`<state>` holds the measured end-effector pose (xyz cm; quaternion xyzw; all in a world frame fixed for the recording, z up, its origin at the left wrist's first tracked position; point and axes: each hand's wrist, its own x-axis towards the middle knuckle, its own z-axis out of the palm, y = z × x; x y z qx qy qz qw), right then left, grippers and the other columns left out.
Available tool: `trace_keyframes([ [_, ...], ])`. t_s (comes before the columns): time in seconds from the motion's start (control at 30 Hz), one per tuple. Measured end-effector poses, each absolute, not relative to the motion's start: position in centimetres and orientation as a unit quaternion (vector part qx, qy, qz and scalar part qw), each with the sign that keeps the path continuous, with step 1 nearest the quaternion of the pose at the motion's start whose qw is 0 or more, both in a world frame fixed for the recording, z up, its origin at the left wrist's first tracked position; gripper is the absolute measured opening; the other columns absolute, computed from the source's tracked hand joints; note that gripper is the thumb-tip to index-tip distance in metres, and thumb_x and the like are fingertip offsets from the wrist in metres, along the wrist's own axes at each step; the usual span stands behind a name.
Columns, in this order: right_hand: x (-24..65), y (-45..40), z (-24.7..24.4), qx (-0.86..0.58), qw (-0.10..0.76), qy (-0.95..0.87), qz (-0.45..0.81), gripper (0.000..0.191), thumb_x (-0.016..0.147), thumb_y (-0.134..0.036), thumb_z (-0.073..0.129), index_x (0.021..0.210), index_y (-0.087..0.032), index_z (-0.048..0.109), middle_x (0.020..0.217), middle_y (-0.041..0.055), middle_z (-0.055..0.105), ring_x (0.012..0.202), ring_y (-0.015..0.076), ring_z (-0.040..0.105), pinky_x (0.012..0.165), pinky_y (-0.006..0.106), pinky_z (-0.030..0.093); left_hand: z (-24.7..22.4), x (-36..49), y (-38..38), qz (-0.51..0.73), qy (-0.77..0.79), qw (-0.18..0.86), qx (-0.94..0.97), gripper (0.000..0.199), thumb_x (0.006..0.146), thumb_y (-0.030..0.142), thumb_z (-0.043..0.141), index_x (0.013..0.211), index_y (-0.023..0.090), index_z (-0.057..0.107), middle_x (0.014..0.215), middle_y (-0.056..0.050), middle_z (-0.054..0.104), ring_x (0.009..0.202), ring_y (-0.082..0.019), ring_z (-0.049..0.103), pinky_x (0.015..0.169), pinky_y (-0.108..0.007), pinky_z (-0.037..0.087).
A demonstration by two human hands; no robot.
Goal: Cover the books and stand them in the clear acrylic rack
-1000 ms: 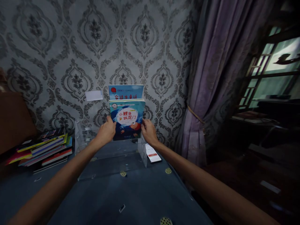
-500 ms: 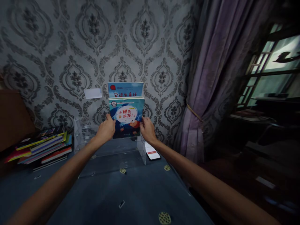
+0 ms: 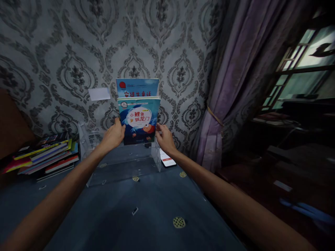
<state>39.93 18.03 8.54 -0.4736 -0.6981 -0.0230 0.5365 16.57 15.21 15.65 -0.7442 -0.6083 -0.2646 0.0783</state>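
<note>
A blue picture book [image 3: 138, 120] with a red fish on its cover stands upright in a clear acrylic rack [image 3: 136, 167]. Its left edge is pinched by my left hand [image 3: 114, 135], the thumb over the cover. At the opposite edge my right hand [image 3: 165, 138] holds the same book with thumb and fingers, seemingly lightly. Behind it a taller blue book [image 3: 137, 87] shows its top part and red title characters. The lower part of that rear book is hidden.
Several books [image 3: 49, 153] lie in a stack on the left, beside a brown box [image 3: 13, 129]. A lit phone [image 3: 167, 159] lies right of the rack on the blue tablecloth [image 3: 110, 216]. Patterned wallpaper is behind, with a white patch [image 3: 99, 93]. A purple curtain [image 3: 217, 115] hangs at right.
The view has tilted slightly down and shifted, so the wall fills in differently. Both hands stay at the book's sides, and the right hand's fingers look a little looser.
</note>
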Motion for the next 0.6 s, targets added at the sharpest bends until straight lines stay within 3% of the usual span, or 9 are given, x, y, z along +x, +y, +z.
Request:
trace_keyframes([
  [0.37, 37.6, 12.3, 5.1, -0.401, 0.609, -0.681, 0.064, 0.04, 0.09, -0.014, 0.045, 0.124, -0.02, 0.063, 0.111, 0.0105, 0.064, 0.101, 0.0223, 0.063, 0.082, 0.036, 0.054, 13.2, 13.2, 14.7, -0.394, -0.52, 0.069, -0.755, 0.041, 0.098, 0.03, 0.035, 0.132, 0.01, 0.043, 0.114, -0.017, 0.066, 0.105, -0.03, 0.065, 0.093, -0.045, 0.051],
  [0.6, 33.2, 7.4, -1.6, -0.347, 0.527, -0.744, 0.22, 0.032, 0.084, -0.009, 0.045, 0.095, -0.02, 0.073, 0.086, 0.0055, 0.068, 0.082, 0.0191, 0.065, 0.076, 0.032, 0.053, 10.1, 11.6, 8.8, -0.448, -0.398, 0.061, -0.798, 0.024, 0.098, 0.026, 0.038, 0.105, 0.017, 0.06, 0.107, -0.011, 0.066, 0.108, -0.025, 0.06, 0.097, -0.041, 0.049],
])
